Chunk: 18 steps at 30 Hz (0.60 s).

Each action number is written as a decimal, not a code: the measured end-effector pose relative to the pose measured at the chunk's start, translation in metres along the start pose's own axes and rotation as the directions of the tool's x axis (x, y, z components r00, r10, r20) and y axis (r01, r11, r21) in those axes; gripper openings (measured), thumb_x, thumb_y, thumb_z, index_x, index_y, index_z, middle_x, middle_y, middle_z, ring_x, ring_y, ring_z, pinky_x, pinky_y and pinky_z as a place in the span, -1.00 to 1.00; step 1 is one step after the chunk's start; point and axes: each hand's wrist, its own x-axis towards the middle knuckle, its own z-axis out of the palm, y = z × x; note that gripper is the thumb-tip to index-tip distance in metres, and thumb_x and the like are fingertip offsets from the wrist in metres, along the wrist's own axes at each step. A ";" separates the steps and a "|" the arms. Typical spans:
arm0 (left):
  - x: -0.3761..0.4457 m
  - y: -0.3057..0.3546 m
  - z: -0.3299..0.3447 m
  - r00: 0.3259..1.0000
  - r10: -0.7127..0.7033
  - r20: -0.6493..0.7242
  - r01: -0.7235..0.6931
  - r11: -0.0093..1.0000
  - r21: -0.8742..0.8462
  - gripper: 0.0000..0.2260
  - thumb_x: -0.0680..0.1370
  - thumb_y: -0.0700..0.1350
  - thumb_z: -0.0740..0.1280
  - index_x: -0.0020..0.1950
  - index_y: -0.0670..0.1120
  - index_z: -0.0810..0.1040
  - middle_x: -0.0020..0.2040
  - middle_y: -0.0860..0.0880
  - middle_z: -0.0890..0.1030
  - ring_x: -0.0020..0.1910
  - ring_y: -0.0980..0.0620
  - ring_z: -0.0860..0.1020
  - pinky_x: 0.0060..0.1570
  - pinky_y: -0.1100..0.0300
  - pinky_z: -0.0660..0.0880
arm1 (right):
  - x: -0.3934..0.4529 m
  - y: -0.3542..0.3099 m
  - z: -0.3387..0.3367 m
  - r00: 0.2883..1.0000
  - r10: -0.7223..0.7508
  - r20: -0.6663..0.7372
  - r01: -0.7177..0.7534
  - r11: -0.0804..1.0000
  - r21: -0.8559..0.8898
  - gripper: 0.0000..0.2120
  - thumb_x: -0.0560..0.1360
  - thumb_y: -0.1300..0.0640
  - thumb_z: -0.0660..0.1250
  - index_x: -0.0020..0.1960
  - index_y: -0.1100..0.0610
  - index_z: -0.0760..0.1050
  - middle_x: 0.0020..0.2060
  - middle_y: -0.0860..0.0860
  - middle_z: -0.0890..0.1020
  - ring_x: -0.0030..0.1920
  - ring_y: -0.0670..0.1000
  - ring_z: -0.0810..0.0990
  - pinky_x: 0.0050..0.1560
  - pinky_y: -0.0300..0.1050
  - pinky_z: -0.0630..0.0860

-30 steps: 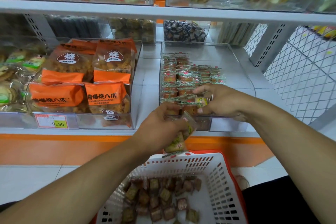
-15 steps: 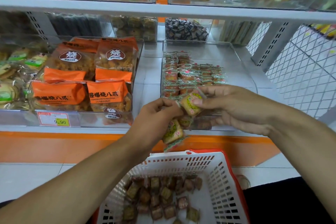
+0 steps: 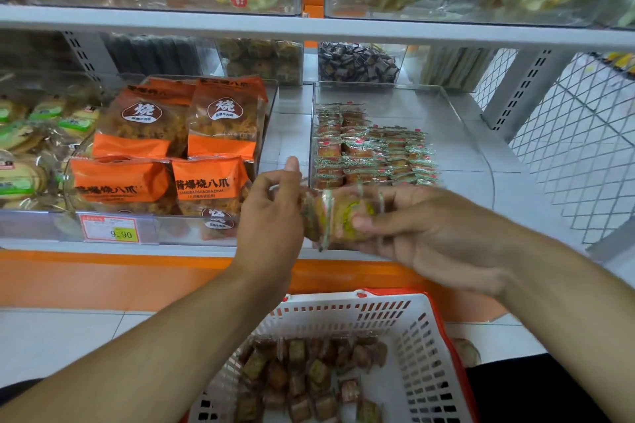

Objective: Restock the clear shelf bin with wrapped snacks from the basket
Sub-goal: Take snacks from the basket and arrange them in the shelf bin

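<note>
A wrapped snack (image 3: 347, 216) is being pinched by the right hand (image 3: 433, 233) fingers, beside the left hand (image 3: 271, 213), whose curled fingers are holding more snacks. It is probably going next into the clear bin (image 3: 481, 148), just beyond the fingertips.

The clear shelf bin (image 3: 481, 161) holds neat rows of wrapped snacks (image 3: 371, 154) at its left; the white basket (image 3: 422, 347) below, nearer, contains loose snacks (image 3: 309, 378); several blurred snacks (image 3: 336, 216) sit between.
</note>
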 end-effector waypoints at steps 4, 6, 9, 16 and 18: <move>-0.001 0.002 0.002 0.996 0.063 -0.066 -0.063 0.998 0.003 -0.65 0.65 0.23 0.13 0.04 0.03 0.57 0.00 -0.12 0.68 0.06 -0.17 0.65 0.09 -0.22 0.59 | 0.003 0.028 0.022 0.991 -0.020 -0.131 0.018 1.000 -0.015 -0.65 0.42 0.29 0.43 0.20 0.14 0.62 0.12 0.14 0.69 0.17 0.10 0.66 0.13 0.09 0.62; -0.002 0.004 0.001 0.994 0.054 -0.092 -0.057 0.998 -0.030 -0.64 0.60 0.26 0.12 -0.01 0.07 0.60 0.04 -0.14 0.67 0.11 -0.20 0.63 0.17 -0.30 0.54 | 0.002 0.035 0.030 0.988 -0.035 -0.152 0.035 0.999 0.002 -0.70 0.52 0.28 0.37 0.23 0.09 0.59 0.15 0.10 0.68 0.20 0.09 0.64 0.13 0.12 0.62; -0.002 0.002 0.001 0.997 -0.001 -0.083 -0.006 0.995 -0.095 -0.69 0.55 0.23 0.16 -0.13 0.14 0.63 0.00 -0.12 0.65 0.08 -0.21 0.62 0.21 -0.34 0.50 | 0.003 0.044 0.041 0.992 -0.041 -0.120 0.051 0.995 0.084 -0.70 0.60 0.28 0.27 0.31 0.10 0.53 0.18 0.10 0.67 0.21 0.09 0.63 0.18 0.06 0.60; 0.003 -0.003 -0.003 0.989 0.149 -0.021 -0.150 0.987 -0.062 -0.82 0.62 -0.10 0.20 0.01 0.08 0.59 -0.13 0.05 0.63 -0.07 0.09 0.63 -0.08 0.17 0.58 | 0.001 0.035 0.036 0.983 -0.129 -0.133 0.126 0.992 -0.034 -0.58 0.48 0.25 0.39 0.33 0.12 0.49 0.17 0.10 0.67 0.18 0.07 0.65 0.18 0.07 0.60; 0.006 -0.003 -0.006 0.984 0.180 0.002 -0.180 0.983 -0.035 -0.79 0.66 -0.22 0.17 0.10 -0.02 0.58 -0.20 0.17 0.63 -0.17 0.25 0.60 -0.24 0.34 0.52 | -0.002 0.022 0.024 0.959 -0.220 -0.180 0.154 0.935 -0.321 -0.43 0.38 0.20 0.50 0.35 0.00 0.46 0.18 0.04 0.65 0.16 0.04 0.66 0.18 0.05 0.59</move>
